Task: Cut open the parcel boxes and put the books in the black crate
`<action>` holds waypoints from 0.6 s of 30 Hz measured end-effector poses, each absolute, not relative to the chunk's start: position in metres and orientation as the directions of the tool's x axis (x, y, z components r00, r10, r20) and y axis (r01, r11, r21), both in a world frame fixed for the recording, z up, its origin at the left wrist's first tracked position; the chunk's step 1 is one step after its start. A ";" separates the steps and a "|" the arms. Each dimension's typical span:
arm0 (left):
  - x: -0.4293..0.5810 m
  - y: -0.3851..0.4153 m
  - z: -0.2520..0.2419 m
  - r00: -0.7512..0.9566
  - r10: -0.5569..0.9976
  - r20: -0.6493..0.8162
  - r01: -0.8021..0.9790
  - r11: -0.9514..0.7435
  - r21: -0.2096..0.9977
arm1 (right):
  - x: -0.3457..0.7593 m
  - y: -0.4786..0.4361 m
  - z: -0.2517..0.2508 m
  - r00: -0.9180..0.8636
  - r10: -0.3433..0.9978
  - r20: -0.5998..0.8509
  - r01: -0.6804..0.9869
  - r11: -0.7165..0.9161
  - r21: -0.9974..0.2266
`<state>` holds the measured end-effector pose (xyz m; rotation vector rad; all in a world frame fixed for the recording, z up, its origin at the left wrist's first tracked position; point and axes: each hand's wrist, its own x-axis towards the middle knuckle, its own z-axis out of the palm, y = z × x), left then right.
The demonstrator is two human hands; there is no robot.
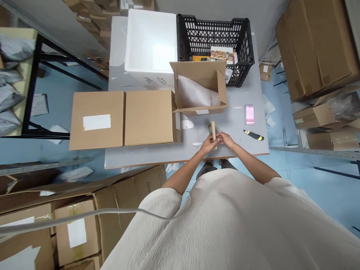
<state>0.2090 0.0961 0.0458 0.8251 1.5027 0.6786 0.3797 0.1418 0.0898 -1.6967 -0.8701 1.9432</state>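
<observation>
Near the front edge of the table, my left hand [209, 144] is closed around the lower part of a thin tan block with a dark patch on its left side [213, 129]. It stands on edge, and I cannot make out its exact kind. My right hand [225, 140] meets it from the right, fingers bent against its side. Just beyond is an open cardboard box [197, 67] with white wrapping material [194, 91] inside. To the right lie a black and yellow utility knife [254, 135] and a phone with a pink screen [249, 114].
Two closed cartons [97, 103] [149, 116] stand at the left of the grey table [152, 155]. Behind are a white foam box [152, 41] and a black plastic crate [244, 45] holding printed packages. Cartons [75, 225] crowd the lower left; shelving with boxes stands right. A pale cable [112, 212] crosses low left.
</observation>
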 end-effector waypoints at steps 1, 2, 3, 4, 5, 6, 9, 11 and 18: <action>0.205 0.096 0.049 -0.048 0.813 -0.581 0.115 0.582 0.805 | 0.376 0.142 0.091 -0.209 0.669 -0.713 0.096 -0.711 -0.696; 0.200 0.096 0.053 -0.078 0.802 -0.592 0.116 0.597 0.794 | 0.373 0.143 0.091 -0.235 0.672 -0.703 0.101 -0.702 -0.705; 0.196 0.096 0.056 -0.100 0.790 -0.605 0.106 0.613 0.783 | 0.371 0.144 0.091 -0.238 0.681 -0.692 0.111 -0.689 -0.716; 0.192 0.096 0.059 -0.114 0.782 -0.612 0.084 0.622 0.779 | 0.371 0.146 0.091 -0.217 0.700 -0.680 0.129 -0.670 -0.731; 0.188 0.095 0.062 -0.118 0.777 -0.618 0.053 0.626 0.778 | 0.372 0.148 0.091 -0.173 0.727 -0.665 0.154 -0.647 -0.747; 0.185 0.095 0.065 -0.113 0.777 -0.620 0.018 0.625 0.780 | 0.375 0.150 0.091 -0.111 0.756 -0.646 0.186 -0.622 -0.760; 0.180 0.092 0.073 -0.062 0.804 -0.592 -0.082 0.587 0.805 | 0.392 0.156 0.092 0.034 0.800 -0.599 0.262 -0.586 -0.767; 0.180 0.092 0.079 -0.011 0.832 -0.554 -0.129 0.549 0.826 | 0.407 0.157 0.097 0.007 0.779 -0.627 0.260 -0.607 -0.751; 0.194 0.107 0.095 0.036 0.866 -0.499 -0.132 0.499 0.856 | 0.436 0.158 0.122 -0.117 0.742 -0.660 0.152 -0.644 -0.750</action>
